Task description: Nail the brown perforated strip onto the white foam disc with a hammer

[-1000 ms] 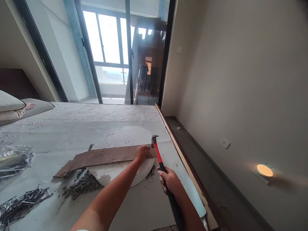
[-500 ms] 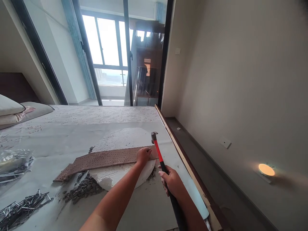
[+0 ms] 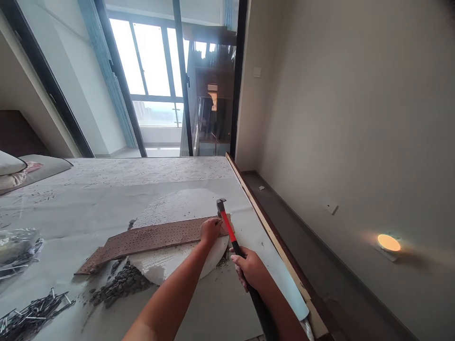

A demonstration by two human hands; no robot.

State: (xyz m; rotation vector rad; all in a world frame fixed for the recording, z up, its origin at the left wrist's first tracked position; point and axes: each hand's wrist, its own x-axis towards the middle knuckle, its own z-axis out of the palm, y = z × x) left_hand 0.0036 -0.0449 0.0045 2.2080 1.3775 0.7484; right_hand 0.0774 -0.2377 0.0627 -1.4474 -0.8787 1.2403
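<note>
A claw hammer [image 3: 228, 225] with a red and black handle is gripped in my right hand [image 3: 250, 270]. Its head hangs just above the right end of a brown board [image 3: 156, 237] dotted with small holes. My left hand [image 3: 210, 231] rests on that end, thumb and fingers pinched on a thin nail that they mostly hide. Beneath the board is a round white slab [image 3: 185, 203], rough on top. Grey crumbled rubble [image 3: 122, 284] lies at its near left edge.
A heap of loose nails [image 3: 35, 312] lies at the lower left, with a clear plastic bag [image 3: 19, 251] of nails beyond it. Pillows [image 3: 42, 166] sit at the far left. A wooden edge [image 3: 270, 237] runs along the right, beside the wall.
The hammer head has come left and slightly down, closer to my left hand. My left hand stays pinched at the board's right end. The whole view has shifted slightly.
</note>
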